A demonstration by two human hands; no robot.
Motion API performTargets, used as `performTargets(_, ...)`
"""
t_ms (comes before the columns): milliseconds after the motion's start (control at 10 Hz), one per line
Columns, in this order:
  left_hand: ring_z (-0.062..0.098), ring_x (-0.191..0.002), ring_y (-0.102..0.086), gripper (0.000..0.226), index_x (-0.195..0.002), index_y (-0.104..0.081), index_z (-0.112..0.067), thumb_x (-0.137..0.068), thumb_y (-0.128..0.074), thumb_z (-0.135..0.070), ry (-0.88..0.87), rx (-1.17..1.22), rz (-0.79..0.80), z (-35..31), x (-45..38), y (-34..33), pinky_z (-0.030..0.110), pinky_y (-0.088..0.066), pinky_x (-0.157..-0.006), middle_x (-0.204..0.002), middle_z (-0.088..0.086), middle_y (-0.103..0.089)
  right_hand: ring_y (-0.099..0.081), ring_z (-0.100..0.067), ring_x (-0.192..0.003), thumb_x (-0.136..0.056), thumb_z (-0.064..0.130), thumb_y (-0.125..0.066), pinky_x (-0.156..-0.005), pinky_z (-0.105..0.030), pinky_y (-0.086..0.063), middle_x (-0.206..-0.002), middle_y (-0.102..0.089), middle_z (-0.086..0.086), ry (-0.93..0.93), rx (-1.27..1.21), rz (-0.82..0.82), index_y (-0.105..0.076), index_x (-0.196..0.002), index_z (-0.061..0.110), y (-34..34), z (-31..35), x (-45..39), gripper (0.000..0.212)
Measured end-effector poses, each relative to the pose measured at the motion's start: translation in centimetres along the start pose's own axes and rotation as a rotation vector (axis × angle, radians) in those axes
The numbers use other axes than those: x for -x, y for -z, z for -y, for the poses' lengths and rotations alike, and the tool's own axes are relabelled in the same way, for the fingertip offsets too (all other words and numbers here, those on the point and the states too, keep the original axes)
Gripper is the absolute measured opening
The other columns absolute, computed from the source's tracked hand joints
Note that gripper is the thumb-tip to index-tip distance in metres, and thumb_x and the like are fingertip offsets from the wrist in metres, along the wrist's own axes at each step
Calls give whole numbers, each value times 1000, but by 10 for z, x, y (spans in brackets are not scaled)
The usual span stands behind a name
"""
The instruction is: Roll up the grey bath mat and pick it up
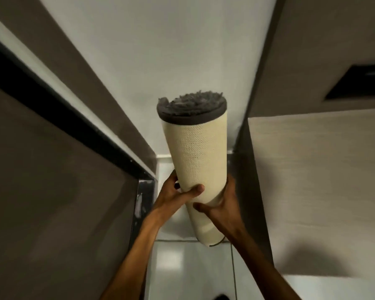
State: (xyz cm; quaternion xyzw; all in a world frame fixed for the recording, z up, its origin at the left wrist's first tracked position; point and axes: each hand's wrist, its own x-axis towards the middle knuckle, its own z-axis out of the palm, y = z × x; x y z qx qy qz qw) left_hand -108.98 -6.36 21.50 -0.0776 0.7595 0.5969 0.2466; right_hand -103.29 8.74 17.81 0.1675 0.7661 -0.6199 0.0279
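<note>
The grey bath mat (198,156) is rolled into a tight tube with its cream woven backing outward and shaggy grey pile showing at the top end. It is held nearly upright in the air, leaning slightly left at the top, well above the floor. My left hand (178,194) wraps the lower part of the roll from the left, thumb across the front. My right hand (220,203) grips it from the right just below, fingers behind the roll.
I stand in a narrow space. A brown wall with a black strip (58,118) runs on the left, a white wall (160,50) lies ahead, and a beige wall (316,169) with a dark recess (360,83) is on the right. Glossy white floor tiles (188,271) lie below.
</note>
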Motion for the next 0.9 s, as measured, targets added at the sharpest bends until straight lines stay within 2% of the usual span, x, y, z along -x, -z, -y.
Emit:
performTargets(100, 23, -129, -58, 116, -148, -36, -22, -48, -87, -55, -67, 26, 44, -16, -42, -8, 27, -59, -89, -143, 4, -57, -47, -17, -132, -51, 36, -95, -108, -47, -50, -145, -44, 7, -39, -71, -94, -24, -146, 36, 4, 10, -34, 118)
performTargets(200, 19, -124, -61, 121, -141, -33, -23, -43, -90, -66, -97, 38, 83, -22, -76, -23, 15, -59, -74, -140, 4, -57, -49, -25, -132, -61, 18, -95, -106, -51, -51, -144, -45, 0, -87, -125, -175, -23, -149, 23, 8, 7, -57, 114)
performTargets(300, 14, -122, -62, 100, -140, -39, -24, -58, -87, -54, -74, 53, 151, -12, -103, -37, 18, -60, -77, -143, 7, -59, -54, -21, -128, -70, 3, -89, -100, -34, -55, -138, -49, -3, -78, -216, -209, -29, -148, 12, 7, -2, -70, 98)
performTargets(400, 21, -130, -60, 80, -141, -43, -27, -71, -80, -41, -33, 96, 162, 10, -120, -48, 25, -58, -84, -140, 2, -63, -51, -24, -133, -87, -9, -69, -96, -14, -49, -131, -48, 0, -86, -282, -184, -30, -149, 7, 2, -18, -75, 76)
performTargets(500, 15, -126, -63, 81, -141, -46, -29, -73, -85, -49, -8, 161, 135, 24, -127, -49, 35, -57, -93, -133, -6, -68, -50, 0, -123, -90, -8, -66, -93, -1, -43, -128, -48, 13, -79, -294, -181, -27, -148, 14, -4, -30, -76, 73)
performTargets(600, 11, -122, -66, 78, -143, -48, -28, -76, -84, -47, -17, 196, 116, 30, -126, -50, 45, -55, -104, -134, -5, -70, -49, 5, -120, -88, -7, -68, -94, -3, -44, -133, -47, 11, -118, -320, -177, -24, -149, 18, -7, -37, -75, 79)
performTargets(700, 8, -124, -64, 82, -146, -49, -35, -73, -83, -53, -16, 184, 76, 29, -118, -53, 43, -55, -105, -137, -8, -67, -49, 7, -119, -86, -11, -68, -88, -1, -46, -134, -45, 8, -161, -297, -161, -19, -153, 11, -2, -37, -72, 86)
performTargets(800, 7, -140, -47, 98, -158, -26, -43, -75, -74, -64, -40, 70, 75, 24, -105, -52, 33, -44, -109, -160, -10, -44, -45, -16, -137, -89, -8, -66, -113, -32, -45, -148, -44, -8, -201, -215, -83, -22, -154, 7, 7, -29, -67, 80)
performTargets(900, 20, -157, -18, 108, -161, 8, -40, -83, -61, -69, -35, -143, 34, 19, -81, -47, 34, -27, -114, -174, -5, -4, -44, -29, -141, -96, 10, -63, -118, -44, -39, -152, -45, -15, -333, -42, -76, -24, -155, 7, 13, -4, -46, 70)
